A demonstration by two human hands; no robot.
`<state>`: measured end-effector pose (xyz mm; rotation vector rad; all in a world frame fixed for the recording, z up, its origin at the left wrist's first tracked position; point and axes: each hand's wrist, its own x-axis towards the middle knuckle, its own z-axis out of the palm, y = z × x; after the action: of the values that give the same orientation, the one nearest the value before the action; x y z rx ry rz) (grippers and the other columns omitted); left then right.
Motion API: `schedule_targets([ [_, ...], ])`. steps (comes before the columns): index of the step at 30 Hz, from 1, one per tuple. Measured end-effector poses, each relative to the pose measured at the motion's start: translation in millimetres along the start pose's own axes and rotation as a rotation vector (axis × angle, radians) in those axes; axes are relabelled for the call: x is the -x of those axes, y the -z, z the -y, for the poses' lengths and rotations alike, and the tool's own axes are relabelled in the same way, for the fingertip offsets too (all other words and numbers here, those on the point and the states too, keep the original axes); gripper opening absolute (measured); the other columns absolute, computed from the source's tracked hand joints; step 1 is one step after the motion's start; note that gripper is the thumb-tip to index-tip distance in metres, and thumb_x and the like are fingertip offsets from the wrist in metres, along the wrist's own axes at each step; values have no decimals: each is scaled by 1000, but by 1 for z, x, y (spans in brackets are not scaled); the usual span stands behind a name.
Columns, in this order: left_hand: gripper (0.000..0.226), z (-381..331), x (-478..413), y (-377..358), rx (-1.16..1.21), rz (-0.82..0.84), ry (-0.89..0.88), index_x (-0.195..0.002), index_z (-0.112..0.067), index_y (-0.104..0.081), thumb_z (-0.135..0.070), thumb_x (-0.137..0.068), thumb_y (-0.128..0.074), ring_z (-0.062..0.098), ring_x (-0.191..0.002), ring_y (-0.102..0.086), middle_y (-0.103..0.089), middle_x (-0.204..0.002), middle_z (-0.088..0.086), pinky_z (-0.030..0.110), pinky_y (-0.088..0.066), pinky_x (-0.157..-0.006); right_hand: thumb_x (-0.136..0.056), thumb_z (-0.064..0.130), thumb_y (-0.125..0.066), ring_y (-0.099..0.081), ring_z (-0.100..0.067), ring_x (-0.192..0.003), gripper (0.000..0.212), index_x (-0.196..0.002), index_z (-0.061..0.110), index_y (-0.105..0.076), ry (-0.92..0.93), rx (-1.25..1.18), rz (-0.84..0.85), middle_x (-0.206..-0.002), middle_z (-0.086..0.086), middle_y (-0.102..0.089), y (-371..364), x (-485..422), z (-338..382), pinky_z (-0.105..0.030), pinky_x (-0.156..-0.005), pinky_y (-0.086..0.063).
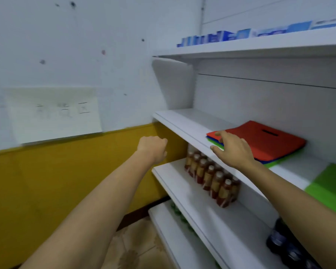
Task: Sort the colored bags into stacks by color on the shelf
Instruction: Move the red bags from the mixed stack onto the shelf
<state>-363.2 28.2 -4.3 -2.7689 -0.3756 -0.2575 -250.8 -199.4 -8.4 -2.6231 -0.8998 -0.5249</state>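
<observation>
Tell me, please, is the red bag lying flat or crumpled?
Flat: the red bag lies spread atop the pile, its handle slot facing up.

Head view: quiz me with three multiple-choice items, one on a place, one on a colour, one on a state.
1. The bag stack lies: A) on the shelf above the bottles; B) on the top shelf; C) on the floor.
2. Its top bag is: A) green; B) red; C) blue.
3. The left hand is: A) holding a bag; B) curled, empty; C) flat on the shelf.
Answers: A, bottles stand one level below; B, red covers blue and green; B, its fist holds nothing.
</observation>
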Motion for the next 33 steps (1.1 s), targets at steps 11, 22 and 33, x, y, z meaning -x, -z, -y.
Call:
schedule_targets([
  [11, 35, -119, -142, -22, 253, -176, -225, -128, -15, -50, -29, -98, -40, 25, -109, -50, -54, -120, 6, 34, -39, -74, -88, 35, -61, -61, -32, -104, 31, -112, 14, -62, -579, 6, -150, -106, -8, -67, 24, 27, -138, -39, -89, -47],
  [22, 42, -164, -289, -51, 632, -118, -547, -123, -13, -59, -41, -97, -43, 31, -113, -51, -61, -119, 11, 42, -49, -85, -92, 40, -58, -61, -33, -99, 26, -101, 16, -61, -1075, -147, -365, -106, -12, -66, -11, 2, -187, -32, -82, -45],
  [33, 41, -198, -340, -56, 947, 73, -717, -131, -21, -54, -40, -94, -52, 24, -116, -55, -59, -130, 3, 32, -44, -92, -83, 38, -73, -59, -33, -109, 55, -119, -2, -60, -1260, -193, -356, -117, -17, -63, -29, -26, -184, -34, -90, -44],
])
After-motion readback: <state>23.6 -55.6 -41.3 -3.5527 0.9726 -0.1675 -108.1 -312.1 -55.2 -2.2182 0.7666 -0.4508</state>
